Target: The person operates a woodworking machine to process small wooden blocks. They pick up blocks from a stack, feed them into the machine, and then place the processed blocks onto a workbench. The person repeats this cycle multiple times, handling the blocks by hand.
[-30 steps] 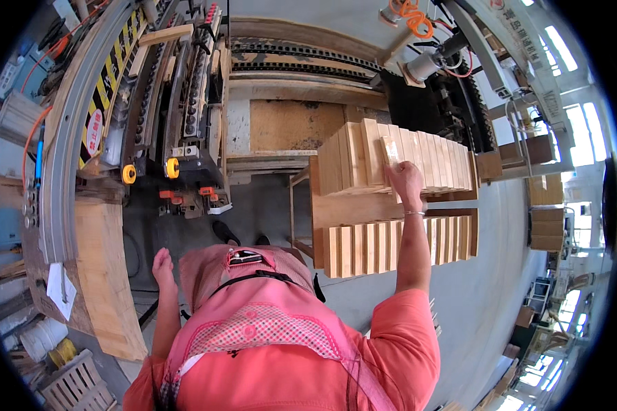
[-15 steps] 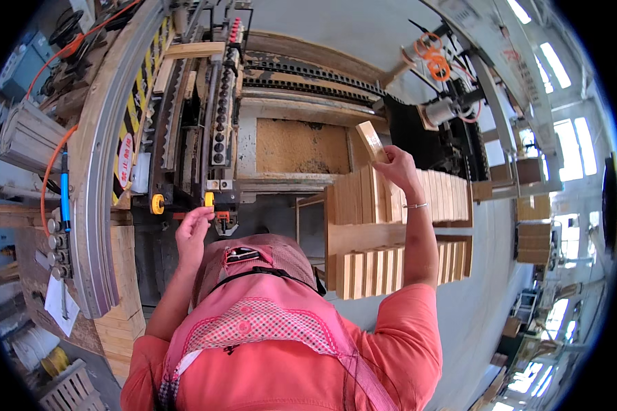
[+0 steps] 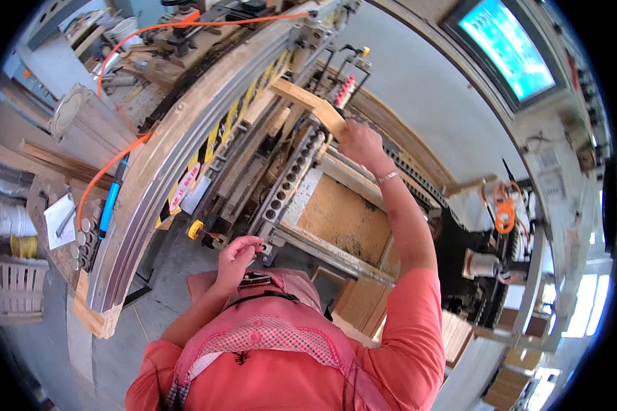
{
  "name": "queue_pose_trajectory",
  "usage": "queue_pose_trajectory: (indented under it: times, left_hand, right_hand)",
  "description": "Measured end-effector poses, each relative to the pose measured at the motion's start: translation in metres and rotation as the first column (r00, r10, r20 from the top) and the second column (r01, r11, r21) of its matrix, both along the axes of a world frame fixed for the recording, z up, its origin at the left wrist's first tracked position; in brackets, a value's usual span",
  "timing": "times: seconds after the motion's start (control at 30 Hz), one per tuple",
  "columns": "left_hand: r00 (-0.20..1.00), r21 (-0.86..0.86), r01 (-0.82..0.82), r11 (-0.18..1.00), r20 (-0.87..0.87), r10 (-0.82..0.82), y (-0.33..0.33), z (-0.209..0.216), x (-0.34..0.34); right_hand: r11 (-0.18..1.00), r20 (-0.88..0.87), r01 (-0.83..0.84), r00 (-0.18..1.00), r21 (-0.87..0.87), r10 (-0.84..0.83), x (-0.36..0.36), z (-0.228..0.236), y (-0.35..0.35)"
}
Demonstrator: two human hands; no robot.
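My right hand [image 3: 360, 145] is closed on one end of a short wooden block [image 3: 330, 120] and reaches out over the far part of the machine. The block's far end meets or overlaps a pale wooden strip [image 3: 297, 94] lying across the machine rails; I cannot tell whether they touch. My left hand [image 3: 237, 262] is closed in a pinch at the near end of the row of black round rollers [image 3: 293, 177]. What its fingers hold, if anything, is hidden. A yellow knob [image 3: 195, 229] sits to the left of this hand.
A metal beam [image 3: 178, 130] with a striped warning band runs along the left, with an orange hose [image 3: 116, 162]. A sawdust-covered tray [image 3: 339, 218] lies right of the rollers. Stacked wooden pieces [image 3: 455, 335] stand low on the right, under a lit screen [image 3: 507, 48] above.
My right hand has carried the wooden block from above the stack on the right to the machine's far rails. The view has turned left. My left hand stays by the machine's near end.
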State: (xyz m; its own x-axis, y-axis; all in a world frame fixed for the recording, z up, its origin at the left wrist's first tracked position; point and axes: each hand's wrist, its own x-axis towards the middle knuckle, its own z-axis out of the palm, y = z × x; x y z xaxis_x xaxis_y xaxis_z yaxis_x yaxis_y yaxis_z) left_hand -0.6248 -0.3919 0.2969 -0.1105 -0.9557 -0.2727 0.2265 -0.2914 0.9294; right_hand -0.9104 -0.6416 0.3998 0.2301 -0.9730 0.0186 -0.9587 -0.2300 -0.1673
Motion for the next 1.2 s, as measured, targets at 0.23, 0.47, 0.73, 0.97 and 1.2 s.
queue_pose_trajectory:
  times: [0.23,0.47,0.73,0.97,1.2]
  left_hand:
    - [0.987,0.055,-0.157,0.986,0.047,0.155,-0.011,0.009,-0.016]
    - [0.957,0.077,-0.29,0.954,0.021,0.289,-0.014,0.003,-0.024]
    - [0.986,0.064,-0.149,0.987,-0.06,0.153,-0.055,0.005,-0.039]
    - [0.966,-0.047,-0.146,0.988,-0.222,0.133,-0.092,0.0,-0.048]
    - [0.971,-0.109,0.068,0.992,-0.222,-0.091,-0.124,-0.012,-0.074]
  right_hand:
    - [0.966,-0.181,-0.259,0.95,-0.011,0.253,0.046,-0.05,-0.145]
    - [0.966,-0.103,-0.246,0.962,0.074,0.253,0.062,-0.061,-0.16]
    - [0.985,-0.13,-0.149,0.979,0.085,0.159,0.049,-0.059,-0.173]
    - [0.906,0.017,-0.304,0.949,0.294,0.313,0.023,-0.002,-0.073]
    - [0.691,0.467,-0.479,0.855,0.542,0.227,0.045,-0.011,0.037]
